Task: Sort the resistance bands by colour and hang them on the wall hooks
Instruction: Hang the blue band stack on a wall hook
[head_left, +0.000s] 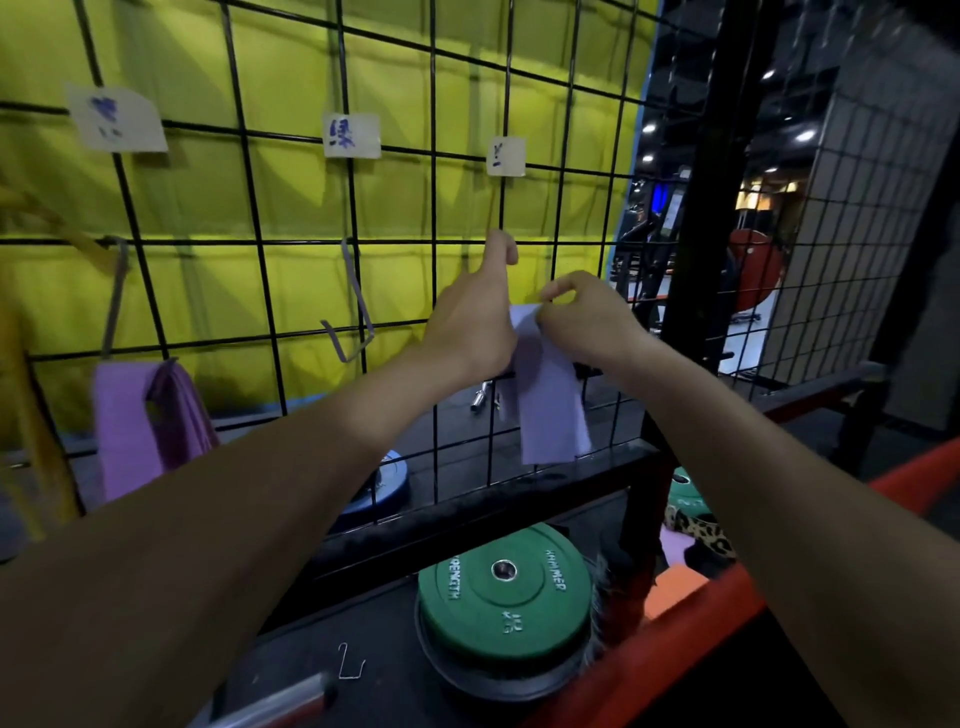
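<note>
While both hands hold lilac band (550, 395) | green plate (504, 577): "HAMMER STRENGTH"

The hands (524, 317) hide the pale band's (550, 410) top and any hook; label writing (343, 134) is blurred.

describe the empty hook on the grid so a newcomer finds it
Start at the black wire grid panel against the yellow backing. Below the middle paper label hangs a bare grey metal hook. Unlike the left hook holding a purple band, it carries nothing.
</note>
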